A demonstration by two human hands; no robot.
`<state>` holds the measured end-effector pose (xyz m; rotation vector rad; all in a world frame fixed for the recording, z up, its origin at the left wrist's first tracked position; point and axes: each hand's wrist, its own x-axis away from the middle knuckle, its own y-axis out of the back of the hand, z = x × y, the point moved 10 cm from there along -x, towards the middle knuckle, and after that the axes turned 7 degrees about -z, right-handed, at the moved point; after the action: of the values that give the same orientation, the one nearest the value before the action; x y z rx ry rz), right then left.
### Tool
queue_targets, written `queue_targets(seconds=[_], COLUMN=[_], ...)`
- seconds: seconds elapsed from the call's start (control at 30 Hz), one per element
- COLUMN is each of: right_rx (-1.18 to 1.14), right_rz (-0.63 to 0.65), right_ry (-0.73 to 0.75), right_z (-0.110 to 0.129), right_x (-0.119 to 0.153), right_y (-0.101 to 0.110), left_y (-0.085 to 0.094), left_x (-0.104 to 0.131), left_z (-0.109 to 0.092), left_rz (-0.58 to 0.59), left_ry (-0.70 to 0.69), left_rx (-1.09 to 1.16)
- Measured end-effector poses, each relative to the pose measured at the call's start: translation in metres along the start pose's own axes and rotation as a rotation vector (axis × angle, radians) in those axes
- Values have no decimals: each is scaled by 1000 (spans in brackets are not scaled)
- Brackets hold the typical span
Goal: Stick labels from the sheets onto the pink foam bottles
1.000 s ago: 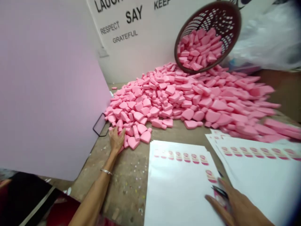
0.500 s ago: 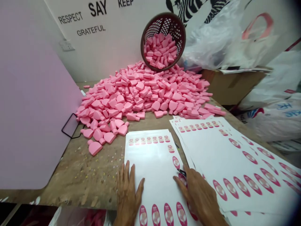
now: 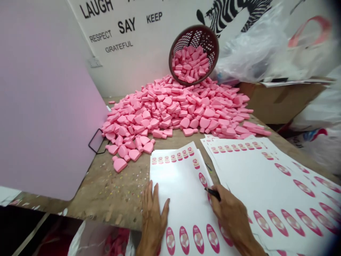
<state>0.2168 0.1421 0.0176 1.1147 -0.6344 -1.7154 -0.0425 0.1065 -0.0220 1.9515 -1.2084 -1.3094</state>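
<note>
A stack of white sticker sheets [image 3: 181,192] lies in front of me, with small labels along its top and pink oval stickers down the right side and along the bottom. My left hand [image 3: 153,217] rests flat with fingers spread on the left edge of the stack. In my right hand [image 3: 230,213], at the right edge, is a black pen-like tool [image 3: 213,193], its tip beside an oval sticker [image 3: 203,179]. The top sheet's upper right corner is lifted a little.
More sticker sheets [image 3: 239,170] lie on the right. Behind is a large heap of pink bottle-shaped pieces [image 3: 170,106] under a tipped brown basket [image 3: 173,67]. A pink panel [image 3: 48,99] stands left; a cardboard box [image 3: 282,103] sits back right.
The view has shifted, so things appear further right and the wall lower. My right hand's fingers have closed round the black tool, and the top sheet's upper right corner has risen.
</note>
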Motion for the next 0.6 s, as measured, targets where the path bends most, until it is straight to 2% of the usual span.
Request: queue_targets(seconds=[0.07,0.17,0.37,0.6], right_rx=[124,248,452,405], right_rz=[-26,-18,-76,-100], right_ry=[97,166,220,200], right_z=[5,7,22,24], right_x=[-1,-2,0,5], right_y=[-3,-8,-5,-3], left_y=[3,6,3,2], left_x=[-1,-1,2,1], left_z=[4,7,-4,-3], left_rz=[4,-5,-30,-60], left_ry=[59,88,-51,-96], left_rx=[39,62,-8,-39])
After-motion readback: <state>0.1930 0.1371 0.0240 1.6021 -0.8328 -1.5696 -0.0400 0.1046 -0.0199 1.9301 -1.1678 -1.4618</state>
